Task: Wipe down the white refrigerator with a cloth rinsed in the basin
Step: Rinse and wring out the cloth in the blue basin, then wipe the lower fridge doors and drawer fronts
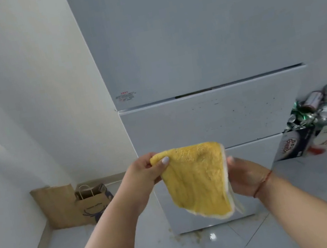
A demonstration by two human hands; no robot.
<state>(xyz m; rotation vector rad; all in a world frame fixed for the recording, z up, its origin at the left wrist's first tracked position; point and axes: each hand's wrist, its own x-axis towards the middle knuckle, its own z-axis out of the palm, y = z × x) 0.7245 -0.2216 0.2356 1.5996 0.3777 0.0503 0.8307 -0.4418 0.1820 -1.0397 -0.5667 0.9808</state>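
Observation:
The tall white refrigerator (198, 41) stands straight ahead, its middle drawer front flecked with small dark spots. In front of its lower part hangs a yellow cloth (196, 180) with a white edge, spread open. My left hand (147, 171) pinches the cloth's top left corner between thumb and fingers. My right hand (247, 176) is behind the cloth's right edge with its palm toward it; its fingers are partly hidden by the cloth. No basin is in view.
A brown paper bag (93, 199) and a flat cardboard piece (52, 205) lean in the left corner by the wall. At the right, a cardboard box (305, 140) piled with cans and bottles stands beside the refrigerator. Yellowish dirt lies on the grey floor tiles (191, 239).

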